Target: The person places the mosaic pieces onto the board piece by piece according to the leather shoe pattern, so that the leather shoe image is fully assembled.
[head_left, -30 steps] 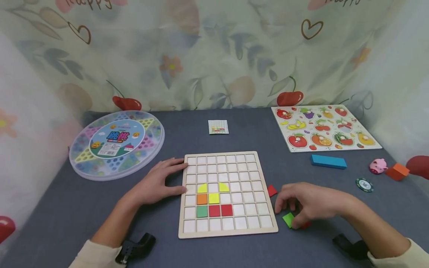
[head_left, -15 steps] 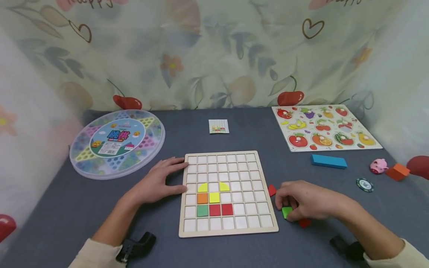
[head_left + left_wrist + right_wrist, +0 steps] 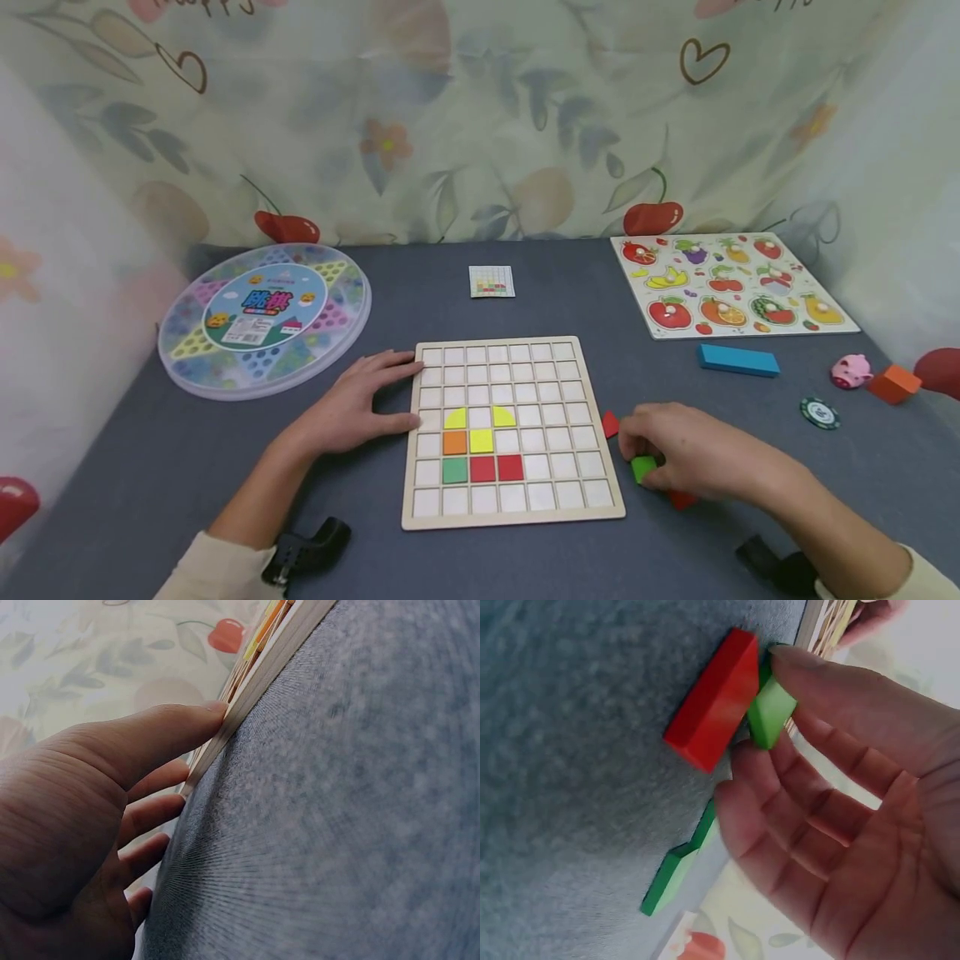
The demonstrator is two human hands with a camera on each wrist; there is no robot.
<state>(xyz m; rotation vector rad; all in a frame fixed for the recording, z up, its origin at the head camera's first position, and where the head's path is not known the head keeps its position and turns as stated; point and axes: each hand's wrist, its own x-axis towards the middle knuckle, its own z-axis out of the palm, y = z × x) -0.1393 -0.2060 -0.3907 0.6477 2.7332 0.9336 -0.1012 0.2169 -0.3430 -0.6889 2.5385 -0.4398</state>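
My right hand [image 3: 690, 446] pinches a light green square tile [image 3: 642, 468] between thumb and fingers, just right of the wooden grid board [image 3: 513, 522]. In the right wrist view, a red tile [image 3: 718, 701] lies close beside the light green tile [image 3: 772, 709]. Two darker green pieces [image 3: 671, 877] lie beyond the fingertips. My left hand [image 3: 362, 406] rests at the board's left edge, thumb and fingers extended, the thumb [image 3: 176, 727] touching its side. Set into the board are yellow quarter-round pieces [image 3: 503, 417], a yellow square [image 3: 482, 441], an orange, a green and two red squares [image 3: 482, 469].
Another red piece [image 3: 609, 424] lies by the board's right edge. A small pattern card [image 3: 491, 282] is behind the board. A round game box [image 3: 176, 337] stands back left. At right are a fruit puzzle [image 3: 693, 292], blue block [image 3: 738, 361], pig figure [image 3: 851, 372], orange block [image 3: 894, 384] and chip [image 3: 820, 413].
The light green tile has shifted slightly away from the body with my right hand, uncovering more of the red tile beneath the hand. My left hand keeps its place on the board.
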